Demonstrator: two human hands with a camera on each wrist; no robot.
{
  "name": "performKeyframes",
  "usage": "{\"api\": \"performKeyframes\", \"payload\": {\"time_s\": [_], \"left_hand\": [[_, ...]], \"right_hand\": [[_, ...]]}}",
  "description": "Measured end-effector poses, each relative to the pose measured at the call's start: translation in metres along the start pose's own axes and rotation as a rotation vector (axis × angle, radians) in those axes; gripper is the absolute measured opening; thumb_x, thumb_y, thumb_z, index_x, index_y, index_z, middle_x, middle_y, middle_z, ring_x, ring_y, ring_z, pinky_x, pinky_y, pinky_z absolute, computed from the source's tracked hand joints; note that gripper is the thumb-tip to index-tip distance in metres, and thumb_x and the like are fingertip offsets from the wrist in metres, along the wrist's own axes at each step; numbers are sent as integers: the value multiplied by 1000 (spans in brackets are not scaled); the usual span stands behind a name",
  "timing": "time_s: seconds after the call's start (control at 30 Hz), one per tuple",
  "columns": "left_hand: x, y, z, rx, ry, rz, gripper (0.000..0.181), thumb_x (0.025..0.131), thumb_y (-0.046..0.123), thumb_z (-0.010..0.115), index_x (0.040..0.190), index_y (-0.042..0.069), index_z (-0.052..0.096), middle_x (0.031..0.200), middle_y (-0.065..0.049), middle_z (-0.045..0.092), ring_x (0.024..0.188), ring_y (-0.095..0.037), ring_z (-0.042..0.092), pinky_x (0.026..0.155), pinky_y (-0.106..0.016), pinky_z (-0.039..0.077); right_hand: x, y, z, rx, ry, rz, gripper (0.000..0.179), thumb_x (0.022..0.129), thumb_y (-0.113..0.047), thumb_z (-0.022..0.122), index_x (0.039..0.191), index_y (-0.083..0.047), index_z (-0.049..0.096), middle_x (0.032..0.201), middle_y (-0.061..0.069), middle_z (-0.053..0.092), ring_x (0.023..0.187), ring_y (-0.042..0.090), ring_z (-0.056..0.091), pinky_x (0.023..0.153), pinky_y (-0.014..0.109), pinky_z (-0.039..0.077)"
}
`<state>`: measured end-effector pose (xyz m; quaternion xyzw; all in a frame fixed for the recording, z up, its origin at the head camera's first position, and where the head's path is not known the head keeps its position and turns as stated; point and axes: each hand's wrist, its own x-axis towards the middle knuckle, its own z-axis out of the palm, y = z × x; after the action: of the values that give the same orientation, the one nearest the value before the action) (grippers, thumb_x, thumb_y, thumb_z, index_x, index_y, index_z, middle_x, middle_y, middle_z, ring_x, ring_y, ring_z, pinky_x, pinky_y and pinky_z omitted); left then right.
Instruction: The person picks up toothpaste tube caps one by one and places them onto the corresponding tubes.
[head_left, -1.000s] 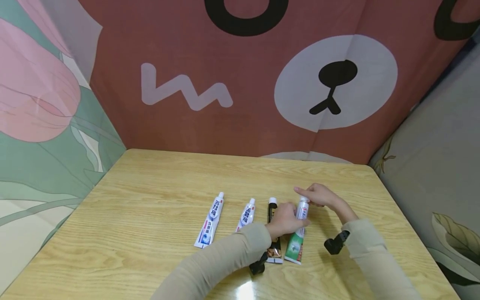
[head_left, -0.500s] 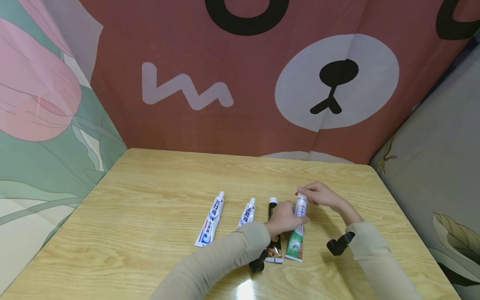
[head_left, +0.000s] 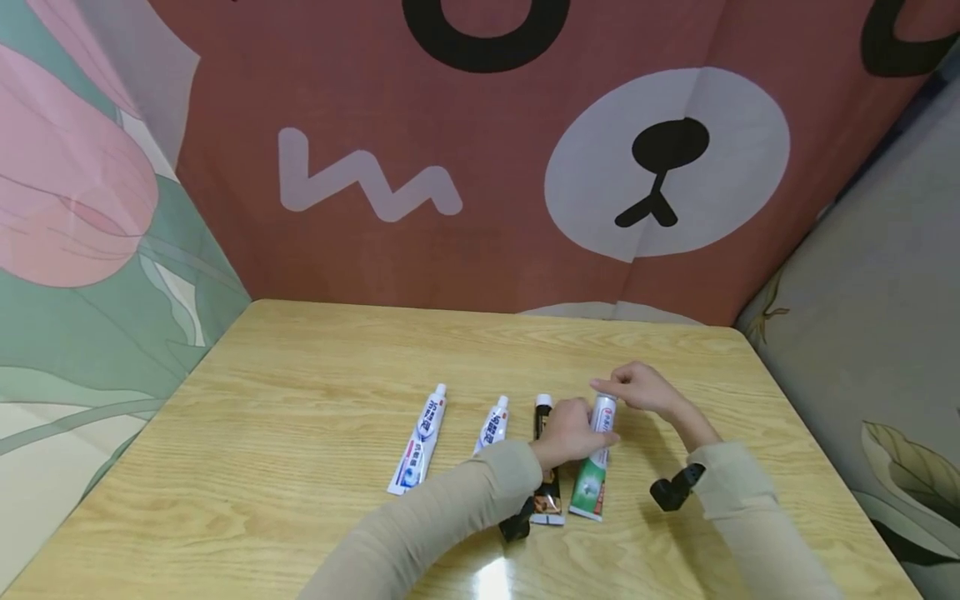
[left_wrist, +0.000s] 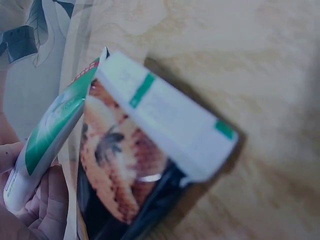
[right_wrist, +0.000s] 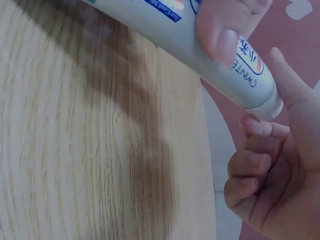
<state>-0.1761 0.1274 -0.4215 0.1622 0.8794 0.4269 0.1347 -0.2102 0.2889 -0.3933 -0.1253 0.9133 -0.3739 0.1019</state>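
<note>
My left hand (head_left: 572, 429) grips a white and green toothpaste tube (head_left: 589, 485) around its upper body, thumb across the front. In the left wrist view the tube (left_wrist: 55, 122) slants up from that hand's fingers. At the tube's top is my right hand (head_left: 643, 388). The right wrist view shows the white cap (right_wrist: 269, 107) between its curled index finger and extended thumb, the other fingers curled below. Beneath my left hand, partly hidden, lies a black toothpaste tube (head_left: 550, 497) with a white cap and white crimped end.
Two white and blue toothpaste tubes lie to the left, one (head_left: 418, 446) fully visible, the other (head_left: 491, 427) partly covered by my left sleeve. The wooden table (head_left: 300, 383) meets a red-brown bear-print cloth (head_left: 360, 267) at its back edge.
My right fingers close in on the cap half a second ago, and now the thumb stands extended again. My left hand keeps its grip on the tube, which shifts only slightly.
</note>
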Motion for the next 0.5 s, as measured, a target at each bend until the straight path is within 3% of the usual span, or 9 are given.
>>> {"api": "performKeyframes", "payload": {"time_s": [0.13,0.23,0.3,0.37,0.5], "left_hand": [[-2,0,1,-51,1,-13,23,74,25,75,72,8,60,57,3,54,46,-9,52,42,-21,44],[-2,-2,2,-70,1,-9,22,73,25,75,73,8,62,58,3,55,47,-9,53,43,-21,44],[-2,-3,3,-73,-1,-6,22,72,25,76,75,8,62,58,3,56,48,-8,53,44,-21,44],[-1,-5,3,-63,6,-5,23,73,26,76,77,8,62,59,3,55,48,-8,53,43,-20,44],[1,-6,1,-51,20,-10,24,73,27,76,76,8,61,58,3,55,46,-8,53,42,-20,44]], "right_hand": [[0,5,-2,12,17,56,53,92,-45,45,75,3,57,53,3,42,47,15,37,47,32,38],[-1,7,-7,159,-24,48,54,96,-41,41,108,10,56,83,17,60,70,17,53,61,39,47],[-2,9,-10,282,-68,17,54,97,-34,42,123,13,46,107,25,58,89,16,56,72,44,48],[-3,12,-12,369,-114,-11,52,96,-27,46,126,15,41,121,28,51,98,13,55,80,47,47],[-5,14,-14,410,-124,-46,46,92,-16,54,124,16,43,124,27,49,95,8,57,81,49,46]]}}
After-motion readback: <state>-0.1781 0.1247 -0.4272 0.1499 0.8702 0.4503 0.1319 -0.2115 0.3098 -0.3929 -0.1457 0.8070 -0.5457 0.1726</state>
